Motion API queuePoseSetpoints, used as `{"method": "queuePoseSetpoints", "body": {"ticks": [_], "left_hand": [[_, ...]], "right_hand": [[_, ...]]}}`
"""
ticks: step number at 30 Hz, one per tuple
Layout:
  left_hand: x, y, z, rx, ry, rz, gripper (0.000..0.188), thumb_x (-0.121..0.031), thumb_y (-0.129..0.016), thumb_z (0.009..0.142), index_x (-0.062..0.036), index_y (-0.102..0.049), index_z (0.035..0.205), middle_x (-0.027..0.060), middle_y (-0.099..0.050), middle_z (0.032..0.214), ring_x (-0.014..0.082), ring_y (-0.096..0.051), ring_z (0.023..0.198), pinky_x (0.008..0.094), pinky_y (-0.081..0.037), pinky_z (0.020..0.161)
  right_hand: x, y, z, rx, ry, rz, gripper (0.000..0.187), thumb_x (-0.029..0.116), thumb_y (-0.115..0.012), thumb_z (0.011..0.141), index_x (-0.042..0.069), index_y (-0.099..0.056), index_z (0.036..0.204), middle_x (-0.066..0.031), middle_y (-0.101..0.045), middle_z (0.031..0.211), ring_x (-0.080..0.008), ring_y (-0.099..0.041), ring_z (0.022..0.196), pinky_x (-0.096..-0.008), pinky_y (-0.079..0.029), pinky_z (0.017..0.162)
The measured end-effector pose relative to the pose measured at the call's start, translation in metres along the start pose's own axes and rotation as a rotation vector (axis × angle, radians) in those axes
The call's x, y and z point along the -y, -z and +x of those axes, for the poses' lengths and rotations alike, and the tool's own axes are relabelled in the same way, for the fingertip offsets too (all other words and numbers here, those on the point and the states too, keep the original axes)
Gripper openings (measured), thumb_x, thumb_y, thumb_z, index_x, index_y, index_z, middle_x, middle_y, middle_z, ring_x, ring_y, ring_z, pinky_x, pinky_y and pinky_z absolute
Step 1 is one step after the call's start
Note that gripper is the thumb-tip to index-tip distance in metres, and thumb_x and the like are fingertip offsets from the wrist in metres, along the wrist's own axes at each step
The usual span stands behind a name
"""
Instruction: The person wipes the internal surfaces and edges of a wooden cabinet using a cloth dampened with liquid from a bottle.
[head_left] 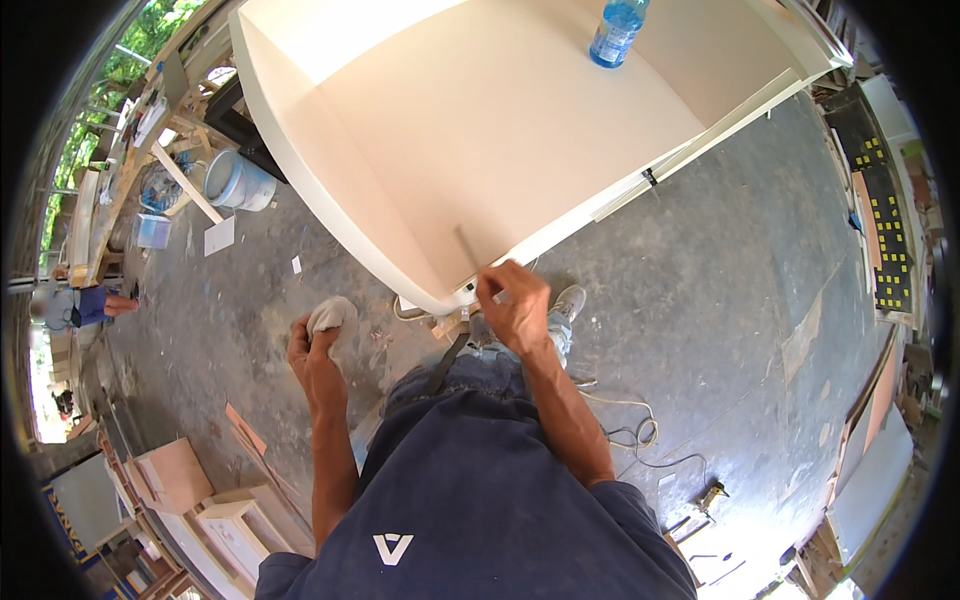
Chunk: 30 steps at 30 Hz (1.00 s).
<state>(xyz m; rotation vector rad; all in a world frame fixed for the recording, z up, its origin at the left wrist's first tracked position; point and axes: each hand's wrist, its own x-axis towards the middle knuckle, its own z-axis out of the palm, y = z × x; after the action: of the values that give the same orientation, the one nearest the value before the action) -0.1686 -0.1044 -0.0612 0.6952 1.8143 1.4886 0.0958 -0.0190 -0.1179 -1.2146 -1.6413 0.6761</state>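
In front of me stands a large off-white cabinet shell (480, 130), its open side facing up and one edge curved. My left hand (318, 350), away from the cabinet, is closed round a bunched whitish cloth (333, 315). At the cabinet's near corner, my right hand (517, 308) has its fingers pinched together. A thin greyish strip (466, 248), blurred, sticks out from them over the inner panel; its kind is unclear. Inside the shell, toward the far right, is a clear bottle of blue liquid (617, 38).
White buckets (238, 182) stand on the grey floor at left, near a wooden workbench (125, 180). A cable (640, 430) loops behind my right side. Boards and box frames (235, 530) lean at lower left. Another person (90, 305) is at the far left.
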Motion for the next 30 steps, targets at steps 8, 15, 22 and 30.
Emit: {"method": "queuePoseSetpoints", "body": {"ticks": [8, 15, 22, 30], "left_hand": [[0.003, -0.005, 0.001, 0.035, 0.015, -0.053, 0.022, -0.003, -0.064, 0.082, 0.0007, -0.066, 0.104, 0.005, -0.066, 0.099, 0.0152, -0.06, 0.094, 0.028, -0.045, 0.091], [0.011, -0.009, 0.002, 0.034, 0.041, -0.112, 0.021, -0.003, -0.064, 0.083, 0.0012, -0.067, 0.103, 0.0047, -0.066, 0.098, 0.015, -0.06, 0.093, 0.0288, -0.044, 0.091], [0.013, -0.008, -0.001, 0.074, 0.045, -0.067, 0.017, -0.001, -0.061, 0.083, 0.0002, -0.066, 0.1, 0.0037, -0.065, 0.096, 0.0137, -0.059, 0.091, 0.027, -0.044, 0.088], [0.018, -0.006, 0.001, 0.076, 0.063, -0.058, 0.018, 0.0, -0.062, 0.084, 0.0009, -0.066, 0.101, 0.004, -0.065, 0.097, 0.014, -0.059, 0.093, 0.0268, -0.044, 0.089]], "right_hand": [[0.006, 0.005, 0.008, -0.025, -0.144, 0.023, 0.005, -0.005, -0.07, 0.08, -0.003, -0.071, 0.085, -0.0132, -0.069, 0.076, -0.0218, -0.069, 0.063, -0.0307, -0.055, 0.057], [0.011, 0.005, 0.01, 0.004, -0.182, -0.109, 0.006, -0.004, -0.07, 0.078, -0.002, -0.07, 0.083, -0.0137, -0.069, 0.076, -0.0237, -0.069, 0.063, -0.0331, -0.055, 0.057], [-0.02, 0.011, 0.011, -0.143, -0.004, -0.222, 0.008, -0.003, -0.071, 0.079, 0.003, -0.068, 0.083, -0.0118, -0.067, 0.078, -0.0247, -0.067, 0.066, -0.0352, -0.054, 0.059], [-0.043, 0.031, 0.029, -0.332, 0.139, -0.542, 0.013, 0.0, -0.072, 0.082, 0.007, -0.063, 0.076, -0.007, -0.063, 0.072, -0.0242, -0.062, 0.063, -0.037, -0.051, 0.056]]}}
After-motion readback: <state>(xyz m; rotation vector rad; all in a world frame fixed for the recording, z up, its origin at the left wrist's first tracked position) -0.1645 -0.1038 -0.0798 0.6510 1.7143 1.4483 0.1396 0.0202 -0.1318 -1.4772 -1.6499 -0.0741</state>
